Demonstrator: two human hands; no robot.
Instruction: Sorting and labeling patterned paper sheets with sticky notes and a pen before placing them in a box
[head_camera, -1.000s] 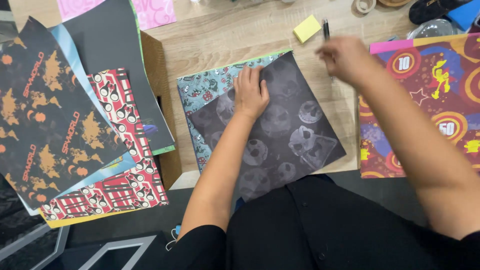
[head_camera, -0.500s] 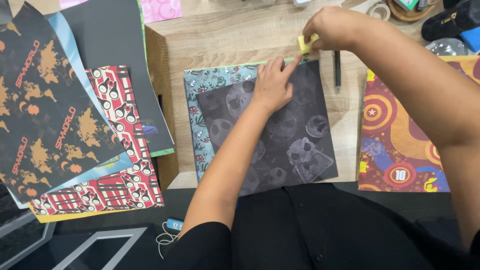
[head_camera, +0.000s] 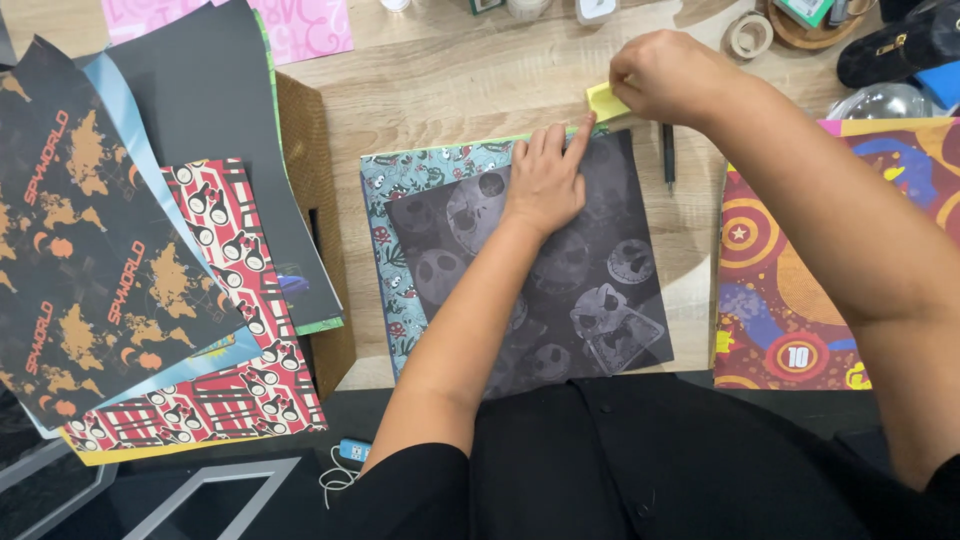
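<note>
Fingers of our right hand (head_camera: 668, 75) now pinch the small yellow sticky-note pad (head_camera: 604, 100), lifted off the wooden counter (head_camera: 450, 90) to the dark skull-printed paper sheet's (head_camera: 600, 290) top corner, while our left hand (head_camera: 545, 180) lies flat, holding nothing, on it

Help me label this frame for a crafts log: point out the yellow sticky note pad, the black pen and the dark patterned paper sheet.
yellow sticky note pad (head_camera: 603, 101), head view, on its exposed left corner.
black pen (head_camera: 667, 156), head view, on the middle of its barrel.
dark patterned paper sheet (head_camera: 600, 290), head view, on its lower right area.
</note>
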